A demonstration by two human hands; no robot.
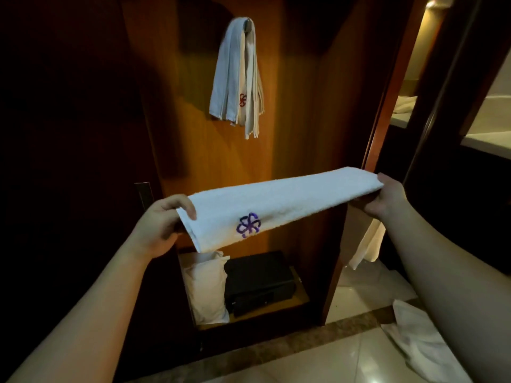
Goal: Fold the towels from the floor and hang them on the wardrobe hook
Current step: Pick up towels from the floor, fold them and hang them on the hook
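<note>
Both our hands pinch the folded white towel's [279, 201] ends, left hand [163, 219] and right hand [384, 197], below the wardrobe hook [250, 22]. Already crowded, seemingly, with hung towels [237, 76], it may shed them.

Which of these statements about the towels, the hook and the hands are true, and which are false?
1. Both hands hold the folded white towel with the purple flower emblem. True.
2. The metal wardrobe hook is bare. False: white towels hang on it.
3. A crumpled white towel lies on the tiled floor. True.
4. The left hand grips the hook. False: its fingers pinch the folded towel's end; the right hand holds the other.
</note>
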